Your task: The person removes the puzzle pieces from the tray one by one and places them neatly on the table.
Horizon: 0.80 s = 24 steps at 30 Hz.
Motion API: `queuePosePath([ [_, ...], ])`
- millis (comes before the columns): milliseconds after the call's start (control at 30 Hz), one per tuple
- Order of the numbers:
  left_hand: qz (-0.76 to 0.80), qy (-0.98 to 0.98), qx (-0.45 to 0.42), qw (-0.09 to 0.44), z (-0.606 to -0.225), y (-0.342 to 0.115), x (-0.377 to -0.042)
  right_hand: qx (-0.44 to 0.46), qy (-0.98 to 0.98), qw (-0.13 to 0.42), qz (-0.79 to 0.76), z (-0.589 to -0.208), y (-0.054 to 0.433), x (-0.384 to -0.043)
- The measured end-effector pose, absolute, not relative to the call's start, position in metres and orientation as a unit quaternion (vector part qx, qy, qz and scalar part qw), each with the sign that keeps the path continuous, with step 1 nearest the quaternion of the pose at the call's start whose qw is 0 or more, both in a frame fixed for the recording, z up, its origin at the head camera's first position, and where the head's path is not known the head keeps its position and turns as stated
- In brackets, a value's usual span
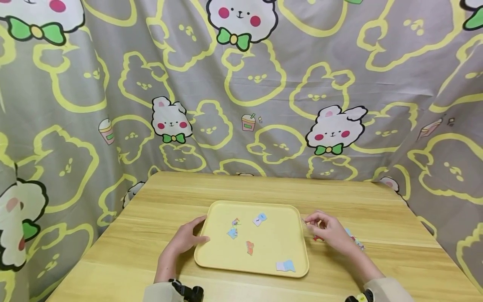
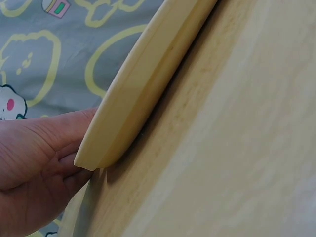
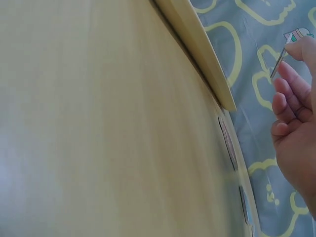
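My left hand (image 1: 184, 238) grips the left rim of a yellow tray (image 1: 219, 262), which lies on the table; the left wrist view shows that hand (image 2: 37, 158) at the tray's edge (image 2: 121, 98). Beside the tray's right rim, my right hand (image 1: 329, 231) pinches a small thin flat piece (image 3: 279, 64), seen edge-on in the right wrist view. Several flat printed pieces lie in the tray: an orange one (image 1: 250, 247), a light blue one (image 1: 232, 233), a lilac-and-blue one (image 1: 260, 219) and a pink-and-blue one (image 1: 285, 266) near the front right corner.
More printed pieces lie on the table right of the tray, partly hidden by my right hand: a red one (image 1: 318, 238) and some bluish ones (image 1: 356, 241). The wooden table (image 1: 132, 235) meets a grey patterned curtain (image 1: 234, 147) at the back and sides.
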<state>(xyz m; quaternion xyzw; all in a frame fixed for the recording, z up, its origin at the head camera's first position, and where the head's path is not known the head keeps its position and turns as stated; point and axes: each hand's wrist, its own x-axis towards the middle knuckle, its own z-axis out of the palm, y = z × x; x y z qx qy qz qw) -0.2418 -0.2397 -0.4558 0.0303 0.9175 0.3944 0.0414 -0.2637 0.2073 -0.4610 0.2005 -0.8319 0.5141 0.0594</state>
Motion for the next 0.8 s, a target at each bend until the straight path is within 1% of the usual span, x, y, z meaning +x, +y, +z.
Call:
queuePosePath([
  [500,0.400,0.915,0.032,0.042,-0.456,-0.240,-0.241,0.157,-0.849,0.072,0.499,-0.459,0.237,-0.253],
  [800,0.396,0.917,0.032,0.042,-0.455,-0.239,-0.241,0.138,-0.863,0.100,0.476,-0.463,0.257,-0.249],
])
